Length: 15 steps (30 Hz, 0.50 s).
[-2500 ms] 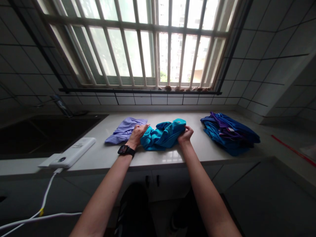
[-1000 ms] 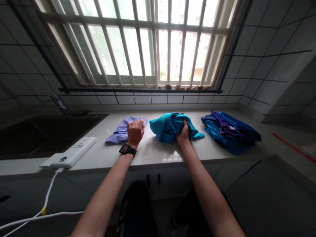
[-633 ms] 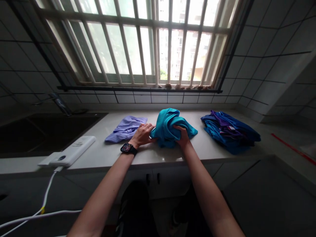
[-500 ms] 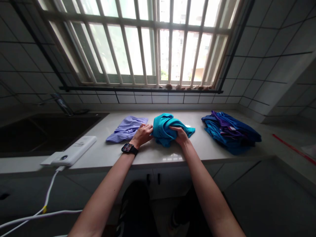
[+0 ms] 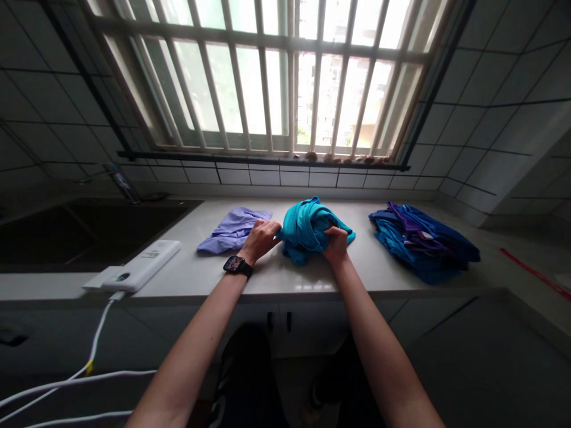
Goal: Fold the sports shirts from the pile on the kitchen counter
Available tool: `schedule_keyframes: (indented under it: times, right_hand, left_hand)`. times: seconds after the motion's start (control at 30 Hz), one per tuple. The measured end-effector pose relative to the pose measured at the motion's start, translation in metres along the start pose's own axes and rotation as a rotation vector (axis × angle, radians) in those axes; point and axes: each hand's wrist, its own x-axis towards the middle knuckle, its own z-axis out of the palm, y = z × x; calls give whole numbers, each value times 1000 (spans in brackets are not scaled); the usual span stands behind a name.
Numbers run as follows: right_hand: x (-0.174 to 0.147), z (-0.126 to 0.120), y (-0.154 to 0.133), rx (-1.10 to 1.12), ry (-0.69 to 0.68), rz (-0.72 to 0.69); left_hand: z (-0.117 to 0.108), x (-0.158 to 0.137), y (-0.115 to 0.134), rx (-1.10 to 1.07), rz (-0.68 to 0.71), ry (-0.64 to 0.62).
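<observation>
A bunched teal garment (image 5: 306,226) sits on the white counter (image 5: 263,279) straight ahead of me. My left hand (image 5: 262,239), with a black smartwatch (image 5: 237,266) on the wrist, pinches the garment's left edge. On the other side, my right hand (image 5: 336,242) grips a fold of the same cloth, its fingers partly hidden in the fabric. Behind my left hand a crumpled lavender cloth (image 5: 232,229) lies flat. To the right, apart from my hands, rests a pile of blue and purple clothes (image 5: 423,241).
A dark sink (image 5: 80,232) with a faucet (image 5: 120,181) is at the left. Near the front edge lies a white power bank (image 5: 143,267) with a white cable (image 5: 100,333) hanging down. A red strip (image 5: 533,272) lies far right. A barred window (image 5: 276,89) stands behind.
My right hand has closed more tightly on the teal garment and shifted slightly right. The cloth's folds are lifted and look more twisted. The camera view has shifted a little.
</observation>
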Motion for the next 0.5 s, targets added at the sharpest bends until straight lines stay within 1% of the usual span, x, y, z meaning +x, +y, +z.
schedule_keyframes:
  times: [0.1, 0.13, 0.2, 0.27, 0.33, 0.43, 0.5]
  right_hand:
    - [0, 1, 3, 82, -67, 102]
    - [1, 2, 4, 112, -58, 131]
    - [6, 2, 7, 147, 19, 164]
    - [12, 0, 9, 172, 103, 160]
    - [16, -3, 10, 204, 152, 109]
    - [19, -10, 9, 239, 185, -72]
    - [19, -13, 9, 231, 203, -161]
  left_hand:
    - [0, 0, 0, 16, -2, 23]
    - [0, 0, 0, 22, -5, 39]
    - [0, 0, 1, 32, -45, 87]
    - [-1, -1, 0, 42, -134, 150]
    - [-2, -2, -2, 46, -251, 219]
    - [-1, -4, -9, 43, -409, 319]
    - [1, -5, -13, 41, -469, 374]
